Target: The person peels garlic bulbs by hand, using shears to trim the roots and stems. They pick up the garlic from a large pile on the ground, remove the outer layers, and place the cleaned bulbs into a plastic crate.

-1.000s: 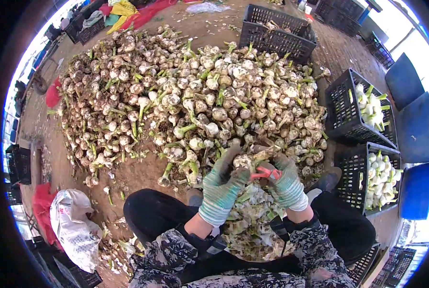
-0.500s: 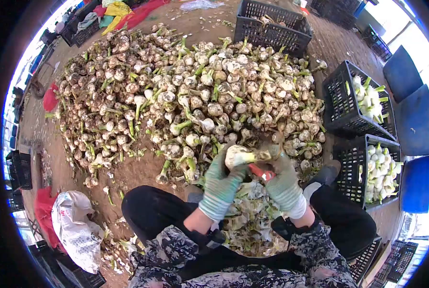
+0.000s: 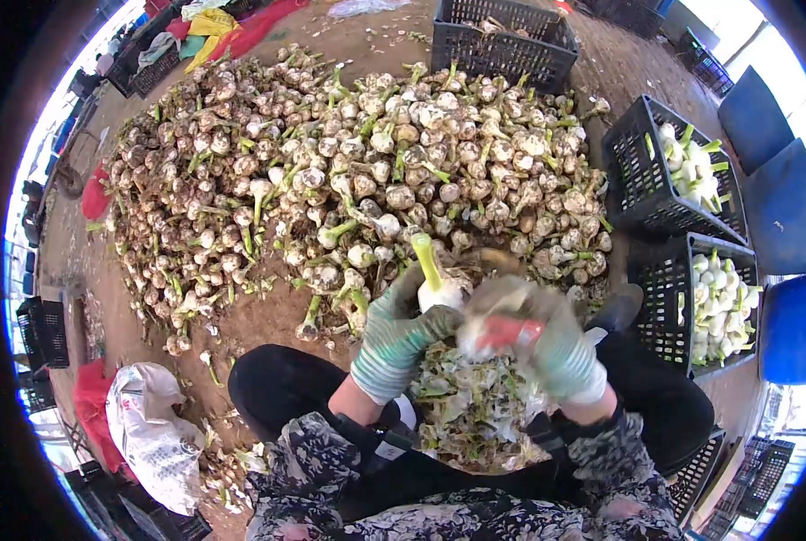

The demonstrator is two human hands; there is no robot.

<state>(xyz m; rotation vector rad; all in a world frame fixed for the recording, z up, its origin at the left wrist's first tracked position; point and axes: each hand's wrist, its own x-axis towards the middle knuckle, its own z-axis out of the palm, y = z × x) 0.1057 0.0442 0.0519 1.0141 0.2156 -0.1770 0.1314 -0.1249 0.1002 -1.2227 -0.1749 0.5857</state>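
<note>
My left hand (image 3: 396, 338), in a striped, dirt-stained glove, grips a garlic bulb (image 3: 441, 294). The bulb's pale green stem points up and its skin looks white. Close beside it on the right is my gloved right hand (image 3: 561, 350), smeared by motion and closed around a red-handled tool (image 3: 509, 334). The tool's working end cannot be made out. Something pale and blurred, perhaps loose skin, shows at the right fingers. Below both hands, between my legs, lies a pile of garlic peelings (image 3: 475, 410).
Ahead spreads a large heap of dirty garlic (image 3: 367, 171). At right stand two black crates of cleaned garlic, the nearer crate (image 3: 660, 311) and the farther crate (image 3: 639, 176). Another crate (image 3: 504, 59) stands behind the heap. A white sack (image 3: 155, 433) lies at left.
The garlic bulb has turned from stem pointing right to stem pointing up, and its stem looks cleaner. My right hand has shifted right and slightly down with the red-handled tool.
</note>
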